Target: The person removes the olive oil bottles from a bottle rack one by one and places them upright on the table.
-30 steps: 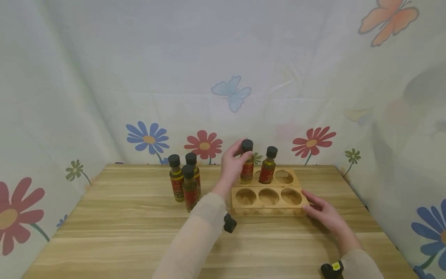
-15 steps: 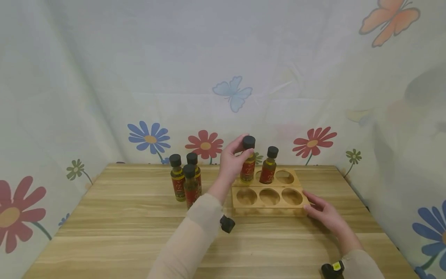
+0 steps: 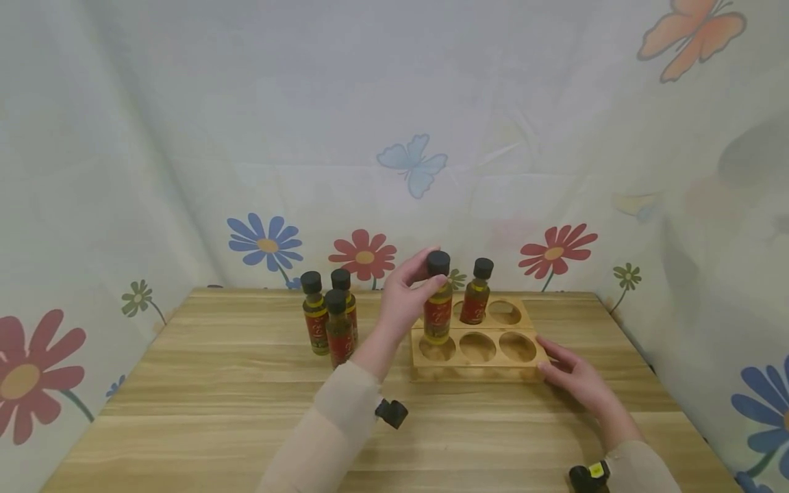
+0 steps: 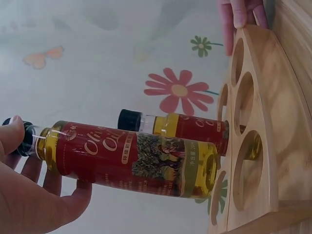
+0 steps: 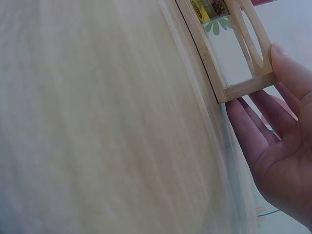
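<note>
By its neck and black cap, an olive oil bottle [image 3: 438,316] is gripped in my left hand [image 3: 401,301]. It stands upright over the front left hole of the two-tier wooden bottle rack [image 3: 474,374]; its base overlaps that hole in the head view. The left wrist view shows the bottle's red label [image 4: 117,156] and its bottom close to the rack's hole. A second olive oil bottle [image 3: 476,301] sits in the middle of the back row. At the rack's right end, my right hand [image 3: 579,380] holds the corner, thumb above and fingers [image 5: 243,122] along the end piece.
Three more olive oil bottles [image 3: 340,335] stand grouped on the wooden table [image 3: 216,383], left of the rack. Behind the table hangs a pale cloth [image 3: 308,171] printed with flowers and butterflies. My left forearm crosses the table in front of the bottles.
My left hand first raised the bottle slightly from the back left of the rack, then brought it forward over the front left hole. The right hand stays at the rack's end.
</note>
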`<state>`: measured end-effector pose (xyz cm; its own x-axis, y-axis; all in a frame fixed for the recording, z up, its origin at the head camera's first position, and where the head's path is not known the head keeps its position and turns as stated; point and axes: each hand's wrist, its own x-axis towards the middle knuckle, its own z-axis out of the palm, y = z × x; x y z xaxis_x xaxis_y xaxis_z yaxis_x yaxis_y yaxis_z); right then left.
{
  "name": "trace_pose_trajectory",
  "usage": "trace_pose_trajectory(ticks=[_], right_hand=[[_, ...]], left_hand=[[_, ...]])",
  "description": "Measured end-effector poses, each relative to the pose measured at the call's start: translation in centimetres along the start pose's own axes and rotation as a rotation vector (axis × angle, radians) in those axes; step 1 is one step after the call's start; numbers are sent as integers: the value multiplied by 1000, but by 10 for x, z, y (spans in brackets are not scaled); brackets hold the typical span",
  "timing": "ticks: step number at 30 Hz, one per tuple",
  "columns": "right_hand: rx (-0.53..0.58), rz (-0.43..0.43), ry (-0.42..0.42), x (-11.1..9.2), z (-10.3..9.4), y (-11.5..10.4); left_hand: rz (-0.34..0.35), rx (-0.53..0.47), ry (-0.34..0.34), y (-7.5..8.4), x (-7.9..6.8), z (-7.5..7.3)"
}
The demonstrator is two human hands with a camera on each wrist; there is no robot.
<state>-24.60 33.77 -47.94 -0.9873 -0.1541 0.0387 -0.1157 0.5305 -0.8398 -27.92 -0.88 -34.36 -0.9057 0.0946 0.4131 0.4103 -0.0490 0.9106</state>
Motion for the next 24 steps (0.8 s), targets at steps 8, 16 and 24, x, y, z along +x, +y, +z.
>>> trace_pose_trajectory(ticks=[8,16,24], right_hand=[[-18,-19,-2,-1,0,0],[-26,-18,0,0,0,0],[-53,-29,-4,-1,0,-1]], left_hand=[[-20,-22,24,9,-18,-12],[-52,18,21,13,-34,-31],[-66,67,8,14,-47,-48]])
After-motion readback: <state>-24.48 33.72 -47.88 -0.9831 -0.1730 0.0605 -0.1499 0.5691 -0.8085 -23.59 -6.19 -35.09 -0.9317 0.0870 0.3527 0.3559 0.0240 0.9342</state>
